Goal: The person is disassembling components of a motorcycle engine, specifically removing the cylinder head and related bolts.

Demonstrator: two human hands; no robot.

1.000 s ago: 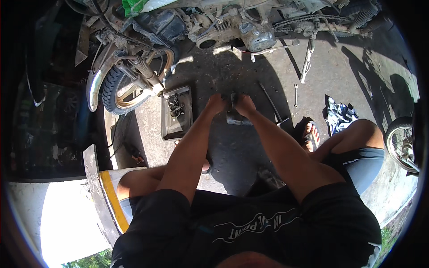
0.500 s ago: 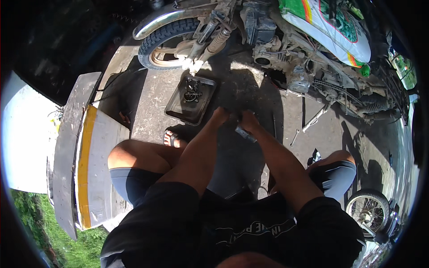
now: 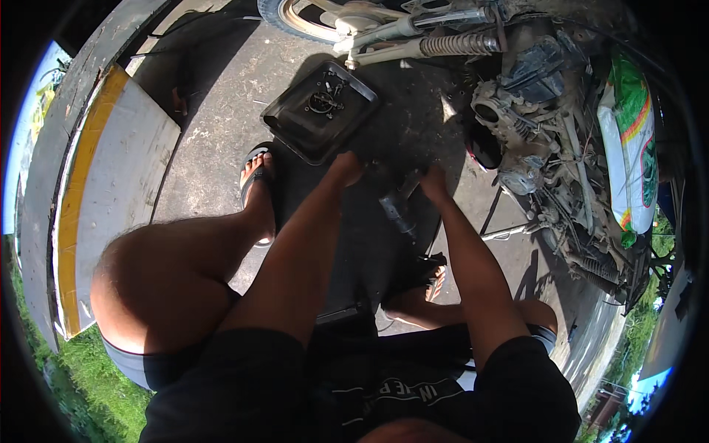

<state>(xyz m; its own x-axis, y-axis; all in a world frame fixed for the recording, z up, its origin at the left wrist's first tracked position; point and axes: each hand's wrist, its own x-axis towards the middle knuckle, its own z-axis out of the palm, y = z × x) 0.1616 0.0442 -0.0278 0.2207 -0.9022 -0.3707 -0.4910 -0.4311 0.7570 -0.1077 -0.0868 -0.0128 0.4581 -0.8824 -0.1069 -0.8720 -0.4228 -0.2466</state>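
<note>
Clock directions run from the tool, with twelve away from the person. Nearest is the right foot (image 3: 422,297), sandalled, at about half past five. Then comes the pistol-shaped tool (image 3: 399,212), low over the shaded floor (image 3: 365,251) between the forearms. The right hand (image 3: 434,181), between one and two o'clock, is at the tool's handle end; shadow hides its fingertips, so I cannot tell whether they pinch it. The left hand (image 3: 346,169), toward ten, looks curled, but whether it holds anything is too dark to tell. The left foot (image 3: 258,177) is between nine and ten.

Farther off, at eleven, a black tray (image 3: 301,138) holds small loose parts (image 3: 323,103). At two, the motorcycle's engine (image 3: 511,144) sits in the frame (image 3: 580,159), a round dark opening facing out. I judge the stripping partial: small pieces are off, while engine and front wheel (image 3: 299,26), at eleven, remain fitted. What is left beyond that the view does not show. Farthest right, toward half past two, is a white-and-green sack (image 3: 628,144).
</note>
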